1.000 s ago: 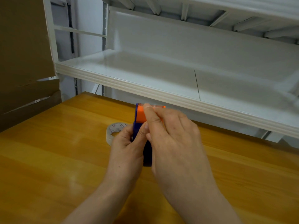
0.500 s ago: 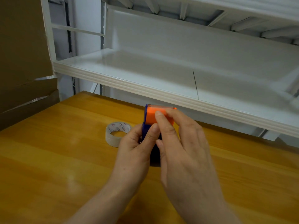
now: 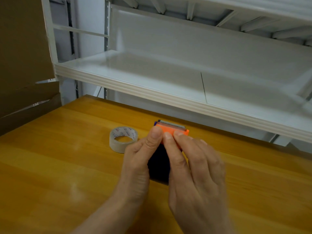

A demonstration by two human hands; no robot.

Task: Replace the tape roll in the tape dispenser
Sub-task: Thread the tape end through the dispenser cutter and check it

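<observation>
A blue tape dispenser (image 3: 159, 166) with an orange top flap and a metal cutting edge stands on the wooden table between my hands. My left hand (image 3: 140, 159) grips its left side, thumb pressed on the orange flap. My right hand (image 3: 190, 168) covers its right side, with index and middle fingertips on the flap. Much of the dispenser's body is hidden by both hands. A roll of clear tape (image 3: 123, 139) with a printed core lies flat on the table just left of my left hand, apart from it.
The wooden table (image 3: 50, 166) stretches all around. A white metal shelf (image 3: 152, 92) overhangs the table's far edge. Brown cardboard (image 3: 22, 65) stands at the left.
The dispenser and both hands have shifted slightly right and away. My right fingers slid down off the flap's top, so the metal cutting edge now shows. The tape roll stays put.
</observation>
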